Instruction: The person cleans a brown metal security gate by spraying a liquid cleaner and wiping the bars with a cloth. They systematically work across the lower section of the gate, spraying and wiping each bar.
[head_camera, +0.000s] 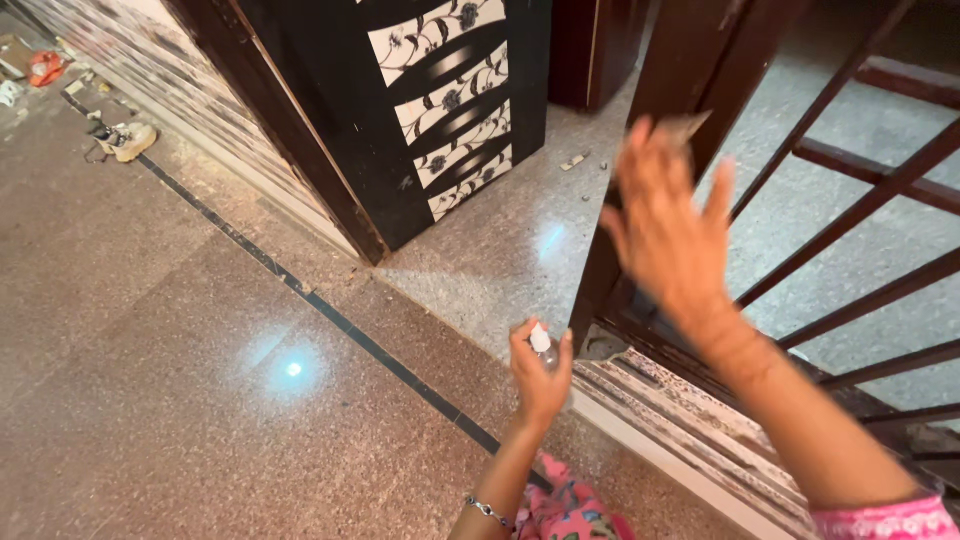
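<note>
Gripping small bottle (541, 343), left hand (540, 375) near gate frame edge (600, 270); right hand (668, 225) blurred, fingers spread; open floor (200, 350) leftward.

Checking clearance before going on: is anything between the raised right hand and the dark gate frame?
Nothing visible. The right hand is blurred, raised directly before the gate frame; something small shows at its fingertips, too blurred to identify.
</note>
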